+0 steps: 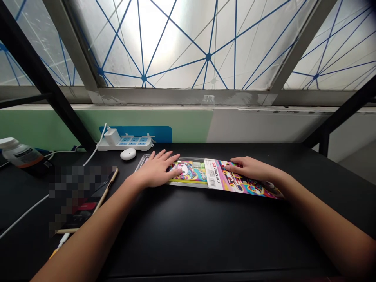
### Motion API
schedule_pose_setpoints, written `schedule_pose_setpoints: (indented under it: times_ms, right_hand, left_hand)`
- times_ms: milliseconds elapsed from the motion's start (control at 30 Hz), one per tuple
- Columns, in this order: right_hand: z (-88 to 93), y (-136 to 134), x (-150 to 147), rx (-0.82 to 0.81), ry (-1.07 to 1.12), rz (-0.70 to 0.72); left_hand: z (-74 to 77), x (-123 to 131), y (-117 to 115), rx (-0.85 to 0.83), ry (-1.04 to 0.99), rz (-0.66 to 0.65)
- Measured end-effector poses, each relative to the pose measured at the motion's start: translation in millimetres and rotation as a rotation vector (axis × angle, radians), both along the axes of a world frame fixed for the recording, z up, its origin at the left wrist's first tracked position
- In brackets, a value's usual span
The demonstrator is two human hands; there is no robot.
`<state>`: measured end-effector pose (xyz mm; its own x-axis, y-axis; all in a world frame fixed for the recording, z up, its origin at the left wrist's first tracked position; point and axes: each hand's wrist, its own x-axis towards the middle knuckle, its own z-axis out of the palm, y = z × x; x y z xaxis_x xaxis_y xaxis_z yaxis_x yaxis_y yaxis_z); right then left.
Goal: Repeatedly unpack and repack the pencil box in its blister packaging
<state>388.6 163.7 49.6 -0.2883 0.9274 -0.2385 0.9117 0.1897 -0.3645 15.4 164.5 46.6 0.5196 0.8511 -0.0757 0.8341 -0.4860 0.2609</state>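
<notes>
A colourful pencil box (192,172) in clear packaging lies on the black desk (188,235), with a bright printed card sleeve (235,182) labelled "PENCIL BOX" lying over its right end. My left hand (157,168) rests flat on the left end of the box, fingers stretched out. My right hand (252,168) lies flat on the card sleeve, fingers pointing left.
A white power strip (129,143) with a charger plugged in sits at the back left, with a small white puck (128,154) in front of it. A white-capped bottle (19,152) stands far left. A blurred dark object (82,196) and white cables lie on the left.
</notes>
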Motion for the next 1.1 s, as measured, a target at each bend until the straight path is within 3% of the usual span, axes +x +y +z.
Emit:
schedule_pose_setpoints:
  times_ms: [167,300,400,700,1100]
  right_hand:
    - [-0.5,4,13,0.020,0.013,-0.054]
    - [-6.1,0,-14,0.149,0.186,-0.085]
    - [-8.6,-4,-32,0.138,0.243,-0.082]
    - [-10.7,0,-17,0.099,0.262,-0.069]
    - [-7.3,-5,-36,0.176,0.228,-0.067]
  left_hand:
    - [3.8,-3,0,0.037,-0.013,0.010]
    - [3.7,11,-10,0.133,-0.081,-0.040]
    - [-0.6,23,-16,0.125,-0.096,-0.078]
    - [-3.5,24,-16,0.099,-0.039,-0.101]
    - [-2.9,25,-15,0.084,-0.039,-0.098]
